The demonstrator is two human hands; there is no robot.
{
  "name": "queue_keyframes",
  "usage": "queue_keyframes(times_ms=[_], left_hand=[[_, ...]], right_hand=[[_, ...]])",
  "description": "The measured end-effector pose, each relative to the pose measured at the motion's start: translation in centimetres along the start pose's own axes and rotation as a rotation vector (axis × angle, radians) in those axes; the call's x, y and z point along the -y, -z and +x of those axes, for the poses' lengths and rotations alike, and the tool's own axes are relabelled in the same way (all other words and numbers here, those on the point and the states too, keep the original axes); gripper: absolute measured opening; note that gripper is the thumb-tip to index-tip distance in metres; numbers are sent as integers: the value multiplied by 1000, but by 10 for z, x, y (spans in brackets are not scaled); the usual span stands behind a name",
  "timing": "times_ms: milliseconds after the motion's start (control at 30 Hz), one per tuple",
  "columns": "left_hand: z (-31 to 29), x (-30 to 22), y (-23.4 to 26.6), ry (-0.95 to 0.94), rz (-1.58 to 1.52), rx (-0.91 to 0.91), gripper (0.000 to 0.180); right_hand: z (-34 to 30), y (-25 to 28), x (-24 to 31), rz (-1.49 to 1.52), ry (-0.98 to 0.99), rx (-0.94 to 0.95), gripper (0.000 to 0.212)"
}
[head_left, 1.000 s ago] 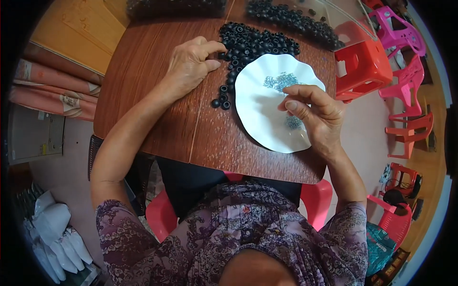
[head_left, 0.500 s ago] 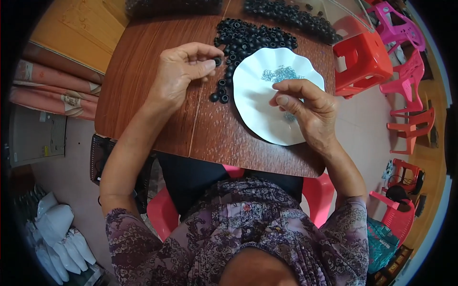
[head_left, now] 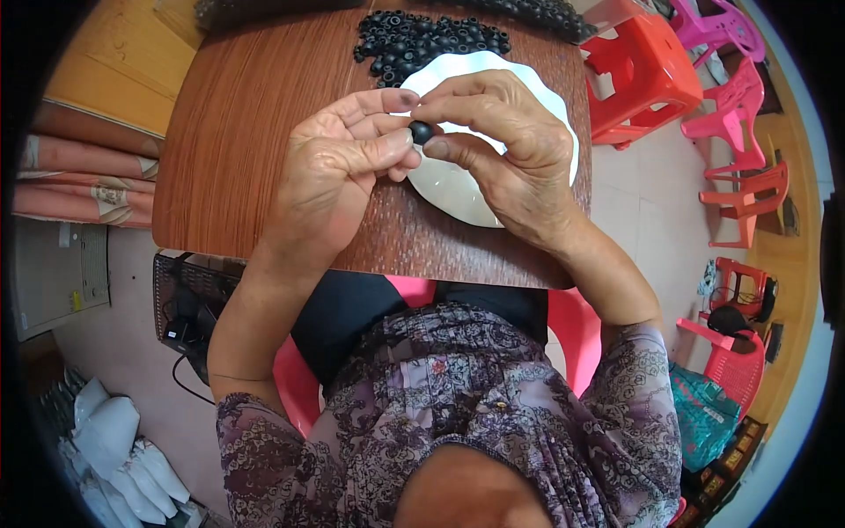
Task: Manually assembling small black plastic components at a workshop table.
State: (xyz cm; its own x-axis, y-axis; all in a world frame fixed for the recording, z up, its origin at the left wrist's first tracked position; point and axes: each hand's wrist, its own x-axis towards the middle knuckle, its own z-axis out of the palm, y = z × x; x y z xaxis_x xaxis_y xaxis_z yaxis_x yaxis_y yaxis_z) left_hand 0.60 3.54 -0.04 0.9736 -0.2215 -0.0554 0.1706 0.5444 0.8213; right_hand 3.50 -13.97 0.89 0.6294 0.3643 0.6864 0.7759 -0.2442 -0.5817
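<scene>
A small round black cap (head_left: 421, 133) is held up over the near left rim of a white plate with a wavy edge (head_left: 547, 97). My left hand (head_left: 334, 163) pinches it between thumb and fingers. From the other side, my right hand (head_left: 528, 150) has its thumb and fingertips around the same cap. If a smaller piece is in the right fingers, I cannot make it out. Much of the plate is hidden by my right hand. Just beyond my hands, a pile of similar hollow black caps (head_left: 422, 40) lies on the brown wooden table (head_left: 238, 150).
At the far edge stands a clear container of black caps (head_left: 528, 18). Red stools (head_left: 647, 75) and pink chairs (head_left: 735, 114) line the right side. A folded pink curtain (head_left: 88, 176) hangs at left. White bags (head_left: 114, 440) sit on the floor.
My hands have come together, the right one moving left from over the plate to the black cap in my left fingers. The whole view has shifted slightly, with the table higher in it.
</scene>
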Motion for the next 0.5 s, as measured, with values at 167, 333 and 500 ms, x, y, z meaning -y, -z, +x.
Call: queue_keyframes(times_ms=[167, 333, 500], left_hand=[[-3, 1, -7, -31, 42, -25, 27], [-3, 2, -11, -59, 86, -64, 29], [-6, 3, -16, -124, 178, -100, 26]], right_hand=[[-1, 1, -1, 4, -5, -9, 23], [-2, -1, -3, -10, -16, 25, 16], [0, 1, -2, 43, -133, 65, 12]])
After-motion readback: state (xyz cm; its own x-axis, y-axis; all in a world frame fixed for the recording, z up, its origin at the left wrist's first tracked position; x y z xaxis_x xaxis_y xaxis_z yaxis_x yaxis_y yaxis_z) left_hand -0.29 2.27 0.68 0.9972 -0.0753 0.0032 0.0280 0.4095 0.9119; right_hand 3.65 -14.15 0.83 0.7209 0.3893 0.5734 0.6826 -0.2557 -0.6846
